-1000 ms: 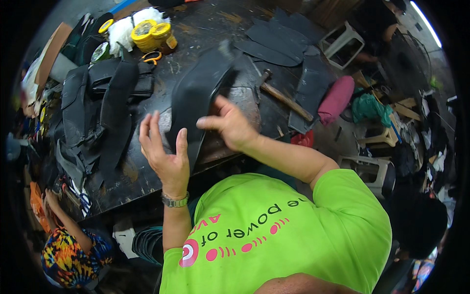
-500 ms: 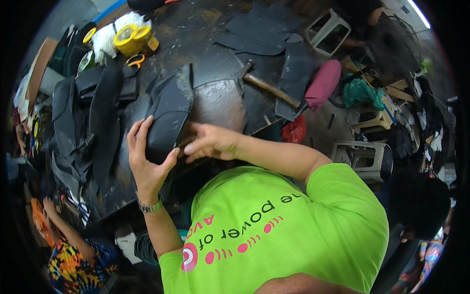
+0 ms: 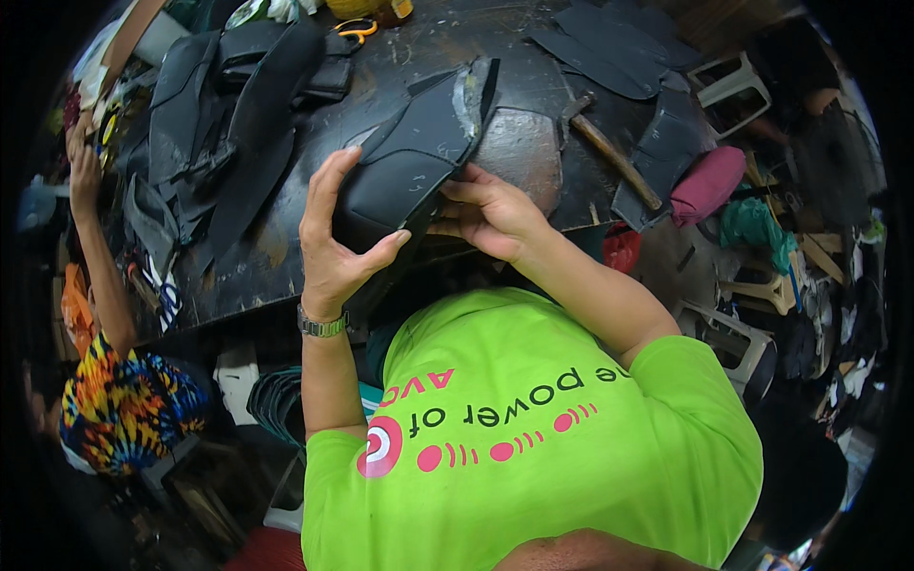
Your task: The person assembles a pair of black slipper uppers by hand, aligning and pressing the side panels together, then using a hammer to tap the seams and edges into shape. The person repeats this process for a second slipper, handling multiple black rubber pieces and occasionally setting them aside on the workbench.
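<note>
A black shoe upper (image 3: pixel 405 152), stitched and glue-marked at its far end, is held slanted over the near edge of the dark work table (image 3: pixel 314 214). My left hand (image 3: pixel 331 243), a metal watch at its wrist, curves around the rounded near end, thumb on one side and fingers on the other. At the upper's right edge, the fingers of my right hand (image 3: pixel 500 217) are bent against the rim; some fingertips are hidden underneath. Just beyond that hand lies a flat, worn, shiny slab (image 3: pixel 524 157). A wooden-handled hammer (image 3: pixel 619 162) rests to its right.
More black uppers (image 3: pixel 252 124) are heaped at left, with orange-handled scissors (image 3: pixel 357 30) behind them. Flat black pieces (image 3: pixel 614 48) lie at the back. A pink bundle (image 3: pixel 707 185) and plastic stools (image 3: pixel 733 90) are at right. Another person's arm (image 3: pixel 103 238) reaches up at far left.
The view has shifted, so the table's things sit higher and farther right. My right hand has moved from beneath the upper's near end to farther along its right edge. The other person's arm has risen.
</note>
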A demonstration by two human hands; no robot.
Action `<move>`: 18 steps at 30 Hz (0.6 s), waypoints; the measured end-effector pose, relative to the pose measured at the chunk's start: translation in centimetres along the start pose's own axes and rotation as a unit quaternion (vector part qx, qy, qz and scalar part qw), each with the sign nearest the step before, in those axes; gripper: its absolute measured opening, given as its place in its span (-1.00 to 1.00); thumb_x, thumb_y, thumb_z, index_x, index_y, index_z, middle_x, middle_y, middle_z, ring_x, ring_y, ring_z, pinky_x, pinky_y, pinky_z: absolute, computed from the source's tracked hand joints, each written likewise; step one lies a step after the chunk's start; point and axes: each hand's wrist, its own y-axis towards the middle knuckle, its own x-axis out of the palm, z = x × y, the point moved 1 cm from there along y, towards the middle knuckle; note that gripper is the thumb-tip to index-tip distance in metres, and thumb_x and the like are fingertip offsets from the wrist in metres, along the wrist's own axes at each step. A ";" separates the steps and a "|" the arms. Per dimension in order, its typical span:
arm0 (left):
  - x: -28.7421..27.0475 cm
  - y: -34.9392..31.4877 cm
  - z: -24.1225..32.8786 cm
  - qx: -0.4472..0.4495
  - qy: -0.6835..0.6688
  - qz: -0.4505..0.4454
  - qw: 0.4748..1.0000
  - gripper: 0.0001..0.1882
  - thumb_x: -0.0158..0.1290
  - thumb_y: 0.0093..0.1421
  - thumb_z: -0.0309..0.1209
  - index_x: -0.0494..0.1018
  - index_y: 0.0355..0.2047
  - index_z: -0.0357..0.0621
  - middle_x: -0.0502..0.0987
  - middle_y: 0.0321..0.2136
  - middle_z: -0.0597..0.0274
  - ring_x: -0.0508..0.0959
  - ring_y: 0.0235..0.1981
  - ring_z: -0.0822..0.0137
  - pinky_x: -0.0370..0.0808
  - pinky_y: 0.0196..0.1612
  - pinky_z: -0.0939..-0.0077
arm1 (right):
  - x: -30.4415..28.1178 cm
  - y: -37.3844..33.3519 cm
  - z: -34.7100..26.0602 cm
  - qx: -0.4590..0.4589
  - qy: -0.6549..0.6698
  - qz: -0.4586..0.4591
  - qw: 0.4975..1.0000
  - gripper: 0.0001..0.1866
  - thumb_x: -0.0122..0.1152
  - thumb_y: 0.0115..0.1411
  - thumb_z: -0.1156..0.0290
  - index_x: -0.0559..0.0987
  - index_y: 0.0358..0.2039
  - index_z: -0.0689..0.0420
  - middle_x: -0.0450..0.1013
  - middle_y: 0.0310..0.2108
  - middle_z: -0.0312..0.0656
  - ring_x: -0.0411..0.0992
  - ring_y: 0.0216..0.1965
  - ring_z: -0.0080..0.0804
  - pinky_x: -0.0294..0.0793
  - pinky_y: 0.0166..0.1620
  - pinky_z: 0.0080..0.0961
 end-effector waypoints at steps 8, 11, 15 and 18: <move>-1.1 -0.1 0.9 -0.008 0.047 0.003 0.999 0.02 0.49 -0.22 -0.29 0.30 0.28 -0.20 0.46 0.16 -0.06 0.49 0.18 0.02 0.39 0.25 0.22 | -0.9 -0.2 -0.1 -0.004 0.047 -0.040 0.998 -0.62 0.07 0.32 0.59 0.44 0.15 0.11 0.51 0.03 -0.09 0.50 0.06 -0.16 0.46 0.17 0.03; -1.6 -0.2 0.8 -0.016 0.063 0.000 0.998 0.03 0.52 -0.23 -0.28 0.31 0.28 -0.18 0.46 0.16 -0.03 0.48 0.19 0.04 0.39 0.25 0.23 | -1.0 -0.2 -0.1 -0.012 0.029 -0.050 0.998 -0.57 0.06 0.28 0.65 0.42 0.16 0.14 0.50 0.05 -0.06 0.50 0.07 -0.16 0.46 0.18 0.03; -2.0 -0.4 0.6 -0.022 0.070 -0.002 0.997 0.02 0.55 -0.27 -0.25 0.36 0.25 -0.16 0.47 0.16 0.03 0.46 0.20 0.07 0.39 0.24 0.24 | -0.9 -0.3 -0.1 -0.014 0.008 -0.045 0.999 -0.52 0.07 0.23 0.69 0.38 0.18 0.15 0.49 0.07 -0.04 0.50 0.07 -0.16 0.45 0.19 0.04; -2.1 -0.5 0.4 -0.016 0.060 0.001 0.998 0.00 0.55 -0.30 -0.24 0.40 0.22 -0.17 0.48 0.15 0.06 0.47 0.18 0.09 0.39 0.24 0.25 | -0.8 -0.4 -0.1 -0.019 0.012 -0.048 0.999 -0.50 0.08 0.22 0.69 0.36 0.19 0.14 0.49 0.07 -0.04 0.50 0.08 -0.16 0.44 0.20 0.04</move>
